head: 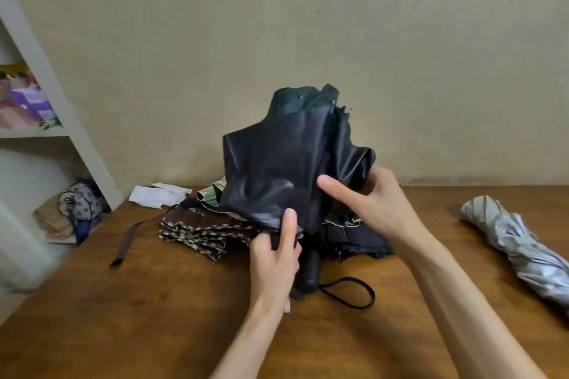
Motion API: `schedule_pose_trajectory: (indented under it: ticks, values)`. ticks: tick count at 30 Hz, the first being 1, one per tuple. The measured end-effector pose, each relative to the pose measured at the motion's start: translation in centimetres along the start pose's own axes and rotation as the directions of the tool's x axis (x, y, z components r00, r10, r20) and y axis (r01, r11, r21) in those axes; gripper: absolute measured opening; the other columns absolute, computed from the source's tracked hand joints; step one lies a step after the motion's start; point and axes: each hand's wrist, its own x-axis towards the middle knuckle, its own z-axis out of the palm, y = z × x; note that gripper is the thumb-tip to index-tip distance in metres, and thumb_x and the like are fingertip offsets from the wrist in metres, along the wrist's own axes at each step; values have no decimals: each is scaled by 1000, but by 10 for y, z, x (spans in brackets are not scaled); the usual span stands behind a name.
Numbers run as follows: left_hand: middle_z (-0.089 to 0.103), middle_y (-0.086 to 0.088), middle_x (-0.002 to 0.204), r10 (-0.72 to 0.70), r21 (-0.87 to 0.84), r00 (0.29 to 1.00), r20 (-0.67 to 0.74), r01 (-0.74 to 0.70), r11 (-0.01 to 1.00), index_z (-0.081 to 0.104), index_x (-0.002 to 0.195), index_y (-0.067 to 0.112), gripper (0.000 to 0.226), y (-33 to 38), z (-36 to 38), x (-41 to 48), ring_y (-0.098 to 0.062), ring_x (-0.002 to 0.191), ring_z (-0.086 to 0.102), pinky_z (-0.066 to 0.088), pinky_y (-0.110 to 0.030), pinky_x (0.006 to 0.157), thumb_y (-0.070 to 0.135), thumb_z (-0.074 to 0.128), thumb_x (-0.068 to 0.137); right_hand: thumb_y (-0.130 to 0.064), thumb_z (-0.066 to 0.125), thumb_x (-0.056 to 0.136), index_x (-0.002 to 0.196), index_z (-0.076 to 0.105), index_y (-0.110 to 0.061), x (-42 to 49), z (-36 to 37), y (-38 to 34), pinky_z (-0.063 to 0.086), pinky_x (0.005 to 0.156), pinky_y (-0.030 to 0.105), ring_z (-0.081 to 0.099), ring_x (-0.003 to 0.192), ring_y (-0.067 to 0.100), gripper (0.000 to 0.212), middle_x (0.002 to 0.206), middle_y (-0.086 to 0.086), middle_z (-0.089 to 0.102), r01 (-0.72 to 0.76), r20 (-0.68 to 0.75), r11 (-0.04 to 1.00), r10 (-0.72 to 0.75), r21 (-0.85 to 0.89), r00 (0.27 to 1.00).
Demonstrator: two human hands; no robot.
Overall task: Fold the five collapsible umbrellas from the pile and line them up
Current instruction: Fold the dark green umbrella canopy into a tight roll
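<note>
A black umbrella (277, 163) stands upright above the table's middle, its canopy loose and crumpled, its black handle (309, 271) and wrist loop (354, 292) hanging low. My left hand (274, 258) grips the canopy's lower edge near the shaft, thumb pressed on the cloth. My right hand (366, 200) pinches folds of the canopy on its right side. Behind lies the pile: a brown patterned umbrella (197, 229), a pale green printed one (212, 197) and another dark one (360, 243). A folded silver umbrella (520, 246) lies at the right.
The wooden table (154, 317) ends against a beige wall. A brown strap (126, 243) trails from the pile to the left. White paper (157, 195) lies at the back left. A white shelf unit (70, 132) with bags stands beyond the table's left edge.
</note>
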Motion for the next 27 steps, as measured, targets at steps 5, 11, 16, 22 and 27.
schedule_pose_trajectory:
  ticks: [5, 11, 16, 22, 27]
  values:
    - [46, 2, 58, -51, -47, 998, -43, 49, 998, 58, 82, 5, 69, 2, -21, 17, -7, 47, 38, 30, -17, 42, 73, 65, 74, -48, 86, 80, 93, 83, -28, 9, -40, 17, 53, 94, 36, 65, 114, 25, 24, 112, -7, 73, 60, -79, 957, -86, -284, 993]
    - [40, 2, 63, -96, -77, 991, -93, 89, 993, 60, 89, 9, 62, -3, -35, 27, -10, 52, 28, 23, -18, 44, 69, 70, 78, -67, 79, 70, 76, 77, -38, 15, -56, 35, 54, 84, 40, 64, 94, 29, 30, 106, 6, 62, -17, -71, 939, -8, -345, 997]
    - [44, 2, 60, -157, -115, 981, -114, 144, 983, 67, 90, 7, 65, -1, -35, 29, -9, 49, 31, 24, -17, 43, 72, 64, 84, -39, 74, 95, 71, 71, -26, 6, -56, 18, 45, 78, 31, 48, 78, 24, 27, 74, 11, 55, -36, 110, 999, 37, -14, 993]
    - [43, 2, 58, -195, -131, 975, -102, 181, 975, 68, 91, 6, 68, 4, -34, 28, -10, 47, 30, 23, -17, 41, 74, 57, 87, -20, 74, 97, 101, 67, -10, 5, -42, 15, 61, 91, 38, 75, 105, 27, 13, 121, 9, 77, -162, 102, 956, 141, 245, 985]
    - [43, 2, 57, -198, -148, 975, -105, 182, 972, 67, 87, 8, 72, 9, -37, 27, -8, 46, 28, 20, -18, 41, 78, 51, 87, -31, 79, 94, 100, 73, -5, 5, -44, 12, 57, 64, 21, 73, 72, 15, 27, 91, 18, 78, -147, -8, 979, 148, -139, 989]
